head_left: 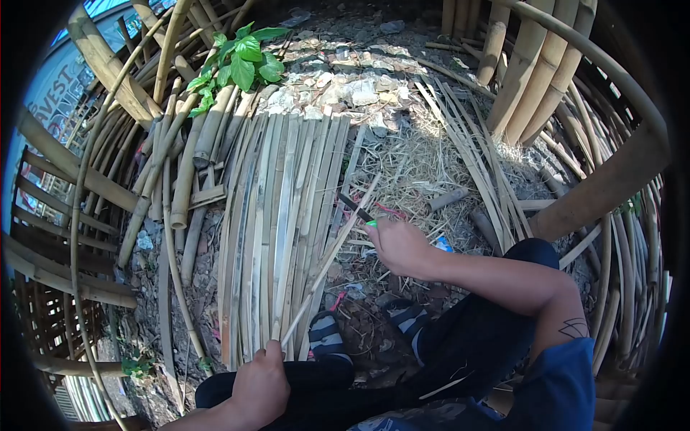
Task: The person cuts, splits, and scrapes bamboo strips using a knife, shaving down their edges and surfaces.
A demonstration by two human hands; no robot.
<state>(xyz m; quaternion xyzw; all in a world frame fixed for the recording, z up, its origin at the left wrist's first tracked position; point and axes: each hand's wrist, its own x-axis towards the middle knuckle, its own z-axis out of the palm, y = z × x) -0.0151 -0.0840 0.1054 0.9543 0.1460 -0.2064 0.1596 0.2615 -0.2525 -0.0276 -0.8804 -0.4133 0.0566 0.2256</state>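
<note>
My left hand (261, 386) is closed around the near end of a thin bamboo strip (323, 267), which slants up and away to the right. My right hand (404, 248) grips a knife (356, 207); a bit of bright green handle shows at the fist, and the dark blade lies across the strip near its far end. Below the strip, a row of long split bamboo slats (277, 215) lies side by side on the ground. Both hands are above my bent legs, with sandalled feet (329, 335) between them.
Bamboo poles (185, 169) lean and pile up on the left, beside a green leafy plant (246, 57). Thick upright poles (535, 79) stand at right. More slats (467, 154) lie beyond a heap of shavings (410, 165). A short bamboo piece (448, 199) rests there.
</note>
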